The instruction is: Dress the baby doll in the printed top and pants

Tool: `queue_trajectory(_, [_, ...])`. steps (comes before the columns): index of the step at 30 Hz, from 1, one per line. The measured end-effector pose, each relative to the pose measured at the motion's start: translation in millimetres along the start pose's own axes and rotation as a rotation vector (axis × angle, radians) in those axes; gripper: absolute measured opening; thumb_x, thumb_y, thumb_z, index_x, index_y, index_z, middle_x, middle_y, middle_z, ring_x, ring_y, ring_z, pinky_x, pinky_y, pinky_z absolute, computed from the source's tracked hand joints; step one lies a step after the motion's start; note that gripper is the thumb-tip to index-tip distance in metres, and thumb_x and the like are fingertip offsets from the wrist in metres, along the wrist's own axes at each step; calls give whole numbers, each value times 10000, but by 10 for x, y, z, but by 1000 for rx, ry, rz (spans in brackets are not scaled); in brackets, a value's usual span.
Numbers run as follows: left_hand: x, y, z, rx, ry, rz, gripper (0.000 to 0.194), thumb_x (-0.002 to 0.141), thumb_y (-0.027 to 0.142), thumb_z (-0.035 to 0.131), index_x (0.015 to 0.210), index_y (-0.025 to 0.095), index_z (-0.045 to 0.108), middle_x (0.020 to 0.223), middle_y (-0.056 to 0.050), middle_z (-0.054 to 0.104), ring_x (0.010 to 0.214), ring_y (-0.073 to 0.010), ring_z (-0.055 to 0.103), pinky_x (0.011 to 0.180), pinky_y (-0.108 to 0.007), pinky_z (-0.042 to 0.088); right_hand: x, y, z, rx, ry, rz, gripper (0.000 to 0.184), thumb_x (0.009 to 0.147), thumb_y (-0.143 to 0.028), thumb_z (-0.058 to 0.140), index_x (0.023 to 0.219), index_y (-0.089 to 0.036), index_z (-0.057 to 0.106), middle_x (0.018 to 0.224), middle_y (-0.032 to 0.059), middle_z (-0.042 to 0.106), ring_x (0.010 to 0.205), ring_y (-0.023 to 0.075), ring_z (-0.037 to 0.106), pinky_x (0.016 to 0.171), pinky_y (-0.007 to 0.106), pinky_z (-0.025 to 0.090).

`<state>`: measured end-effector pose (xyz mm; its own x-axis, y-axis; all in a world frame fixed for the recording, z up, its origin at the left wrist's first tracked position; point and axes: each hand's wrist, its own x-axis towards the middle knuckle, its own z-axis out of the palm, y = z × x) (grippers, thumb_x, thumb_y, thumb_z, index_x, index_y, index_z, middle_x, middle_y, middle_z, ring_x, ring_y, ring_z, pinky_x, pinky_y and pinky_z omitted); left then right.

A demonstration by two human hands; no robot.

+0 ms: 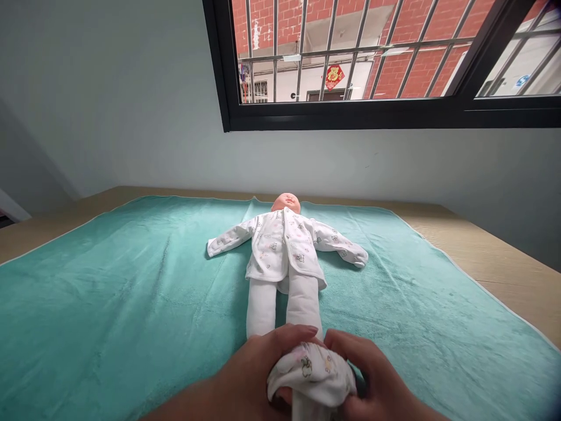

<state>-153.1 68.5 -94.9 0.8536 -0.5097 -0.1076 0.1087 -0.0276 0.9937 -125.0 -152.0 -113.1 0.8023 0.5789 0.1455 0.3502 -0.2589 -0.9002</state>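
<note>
A baby doll [284, 245] lies on its back on a teal blanket [131, 292], head toward the window, arms spread. It wears a white printed top and has white cloth legs. At the bottom of the view my left hand [249, 374] and my right hand [377, 380] both grip a bunched piece of white printed garment [313, 377] at the doll's feet. Their fingers curl around the fabric from either side. The doll's feet are hidden under the cloth and my hands.
The blanket covers a light wooden table [504, 263] set against a pale wall [131, 117]. A black-framed barred window [372, 58] above looks onto a red brick building.
</note>
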Motion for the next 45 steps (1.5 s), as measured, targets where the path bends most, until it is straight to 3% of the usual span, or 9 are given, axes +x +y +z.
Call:
queue_trajectory(6, [-16, 163, 46, 89, 10, 34, 564, 640, 213, 786, 1173, 266, 612, 1010, -12, 656, 885, -202, 613, 812, -313, 500, 107, 124, -77, 19, 59, 93, 126, 716, -172, 615, 729, -197, 493, 739, -14, 533, 681, 142, 470, 626, 261, 391])
queue_trajectory(12, [-48, 110, -102, -51, 24, -56, 743, 667, 246, 821, 1332, 297, 493, 1151, -43, 605, 838, -144, 590, 716, -255, 472, 192, 147, -189, 257, 182, 267, 98, 792, -217, 609, 877, -204, 561, 821, -10, 569, 730, 146, 490, 620, 253, 393])
queue_trajectory(21, [6, 141, -206, -139, 118, 49, 374, 763, 200, 739, 1124, 221, 643, 925, -7, 626, 850, -147, 575, 751, -267, 439, 231, 172, -351, 570, 31, 288, 294, 816, -426, 690, 963, -194, 587, 848, 5, 592, 724, 152, 546, 624, 258, 423])
queue_trajectory(25, [15, 129, -378, -204, 224, 120, 284, 767, 208, 725, 1045, 214, 664, 856, 17, 584, 811, -122, 543, 728, -238, 413, 248, 179, -328, 405, 21, 238, 330, 852, -497, 640, 950, -186, 590, 859, 14, 587, 748, 156, 529, 642, 263, 419])
queue_trajectory(28, [7, 186, -434, -182, 175, 54, 273, 798, 209, 684, 1067, 213, 641, 941, -7, 610, 887, -151, 566, 781, -270, 428, 269, 180, -306, 245, 57, 215, 297, 880, -474, 598, 955, -186, 605, 893, 29, 614, 797, 175, 546, 679, 280, 436])
queue_trajectory(34, [-75, 387, -312, 184, -51, -55, 857, 624, 160, 823, 1386, 321, 466, 1317, -40, 552, 1176, -260, 530, 973, -371, 413, 297, 208, -363, 121, 278, 236, 266, 767, -188, 551, 1015, -217, 644, 1092, 37, 655, 1063, 232, 593, 895, 362, 477])
queue_trajectory(37, [-56, 322, -293, 187, -29, -38, 848, 624, 125, 799, 1382, 329, 478, 1386, -29, 512, 1201, -265, 513, 991, -368, 399, 333, 16, -390, 52, 330, 125, 220, 816, -229, 546, 1009, -232, 651, 1113, 32, 649, 1089, 228, 579, 927, 367, 477])
queue_trajectory(40, [23, 173, -316, 36, 68, 28, 649, 687, 139, 744, 1292, 268, 548, 1143, -25, 623, 1023, -221, 579, 878, -336, 438, 426, -325, -357, -123, 145, 40, 185, 906, -371, 551, 989, -243, 655, 1029, 31, 659, 957, 206, 593, 823, 327, 484])
queue_trajectory(45, [83, 102, -342, -52, 180, 87, 429, 780, 194, 694, 1192, 235, 584, 957, -1, 611, 942, -181, 569, 800, -285, 423, 641, -661, -167, -461, -133, -94, 230, 687, -348, 795, 741, -213, 618, 754, -14, 598, 693, 148, 494, 614, 257, 355])
